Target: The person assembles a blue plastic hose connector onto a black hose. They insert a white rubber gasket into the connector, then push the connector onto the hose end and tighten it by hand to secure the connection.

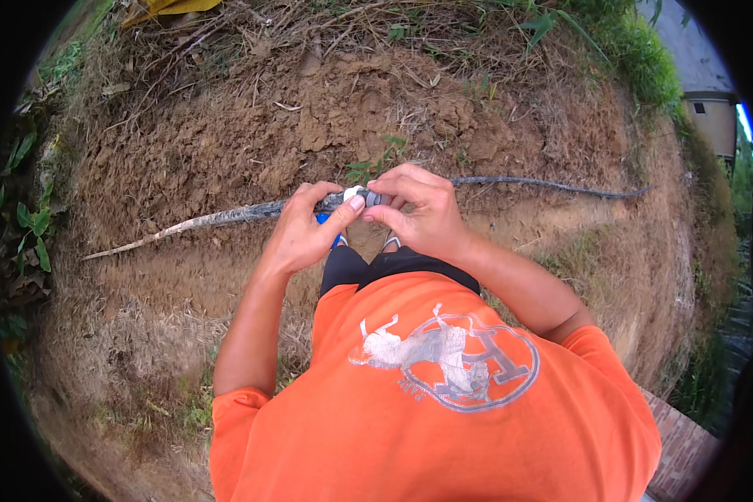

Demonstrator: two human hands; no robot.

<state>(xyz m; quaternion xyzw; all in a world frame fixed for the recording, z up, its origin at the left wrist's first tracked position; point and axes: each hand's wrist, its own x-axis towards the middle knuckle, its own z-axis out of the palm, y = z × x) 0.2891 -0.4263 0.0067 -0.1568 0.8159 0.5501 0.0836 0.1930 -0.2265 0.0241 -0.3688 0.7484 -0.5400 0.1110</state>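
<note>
A long dark pipe point(251, 213), caked with pale mud toward its left end, runs across in front of me. At its middle is a joint with a white piece point(353, 193) and a grey ring-shaped fitting point(373, 199). My left hand point(299, 230) is closed round the pipe, its thumb pressed near the white piece. Fingers and thumb of my right hand point(422, 209) pinch the grey fitting from the right, partly hiding it. Beyond that hand a dark hose point(544, 181) stretches right. A small blue thing point(322, 218) shows beneath my left hand; its kind is unclear.
A bank of brown clods point(309, 125) rises ahead, topped with dry grass point(443, 38). Green plants point(33, 222) grow at the far left. Small green leaves point(376, 159) stand just beyond my hands. A brick surface point(678, 443) lies at the lower right.
</note>
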